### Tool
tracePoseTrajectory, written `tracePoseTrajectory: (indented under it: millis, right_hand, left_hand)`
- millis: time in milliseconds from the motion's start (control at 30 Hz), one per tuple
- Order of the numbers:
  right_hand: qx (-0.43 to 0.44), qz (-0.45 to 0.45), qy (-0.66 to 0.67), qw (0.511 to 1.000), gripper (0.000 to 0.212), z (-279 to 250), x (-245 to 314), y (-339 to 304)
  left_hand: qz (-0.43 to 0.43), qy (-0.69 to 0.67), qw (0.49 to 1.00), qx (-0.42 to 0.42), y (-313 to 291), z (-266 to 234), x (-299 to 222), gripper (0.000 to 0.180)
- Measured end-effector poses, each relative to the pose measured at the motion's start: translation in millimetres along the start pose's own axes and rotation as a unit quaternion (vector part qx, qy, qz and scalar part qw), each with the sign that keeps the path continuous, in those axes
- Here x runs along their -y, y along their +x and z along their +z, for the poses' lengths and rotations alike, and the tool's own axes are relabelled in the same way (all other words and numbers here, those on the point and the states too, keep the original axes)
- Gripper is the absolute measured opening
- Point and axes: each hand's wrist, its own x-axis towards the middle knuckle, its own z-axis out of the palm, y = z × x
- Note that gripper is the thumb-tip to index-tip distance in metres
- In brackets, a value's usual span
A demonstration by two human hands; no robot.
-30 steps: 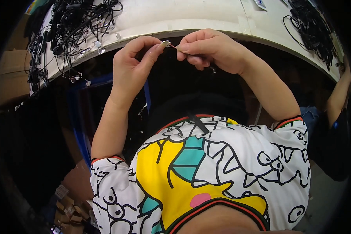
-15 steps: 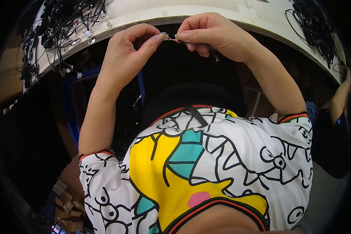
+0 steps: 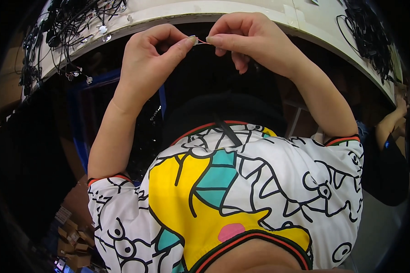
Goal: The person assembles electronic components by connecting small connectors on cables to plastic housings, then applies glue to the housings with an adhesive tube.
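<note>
Over the near edge of the table, my left hand (image 3: 148,61) pinches a small pale part between thumb and index finger; the fingertips cover most of it. Thin red and white wires (image 3: 203,42) run from that part across a short gap. My right hand (image 3: 259,45) grips their other end between thumb and index finger, its lower fingers hanging loosely curled. Both hands are closed in a pinch and do not touch each other. What the wires lead to behind the right fingers is hidden in the dark.
On the white table (image 3: 223,9), black cables with small silvery discs (image 3: 68,27) pile up at the left, some hanging over the edge. Another black cable bundle (image 3: 369,41) lies at the right. A blue bin (image 3: 79,132) stands below left. Another person's arm (image 3: 389,123) is at far right.
The thin wires between my hands now show as separate strands. My right hand's lower fingers have loosened and dropped. The other person's arm at far right has shifted slightly.
</note>
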Motion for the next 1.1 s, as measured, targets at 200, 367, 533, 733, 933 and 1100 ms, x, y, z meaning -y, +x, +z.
tracePoseTrajectory:
  millis: [200, 367, 533, 733, 933, 1100]
  right_hand:
    - [-0.005, -0.059, -0.106, 0.993, 0.018, 0.7, -1.8, 4.7]
    - [-0.002, -0.119, -0.163, 0.979, 0.014, 4.6, -1.5, 5.5]
    - [0.004, -0.118, -0.181, 0.976, 0.012, 3.6, -1.0, 6.7]
    - [-0.012, -0.184, -0.194, 0.963, 0.012, -0.2, -11.9, 10.1]
    - [0.031, -0.015, 0.022, 0.999, 0.014, -8.3, -5.9, 13.6]
    - [0.068, 0.023, 0.052, 0.996, 0.017, -13.0, -5.2, 16.4]
  left_hand:
    - [0.009, 0.014, 1.000, 0.003, -2.3, -0.7, -1.3, 0.018]
    - [0.008, 0.000, 1.000, 0.020, -5.1, 0.5, -0.1, 0.017]
    - [-0.004, 0.003, 1.000, 0.011, -4.0, -1.2, 1.1, 0.017]
    - [0.022, 0.011, 0.999, 0.022, -0.7, -1.3, 2.6, 0.014]
    - [0.018, -0.026, 0.997, 0.070, 3.0, -4.1, -0.3, 0.012]
    - [-0.083, -0.258, 0.958, 0.090, 2.3, -0.2, 2.5, 0.012]
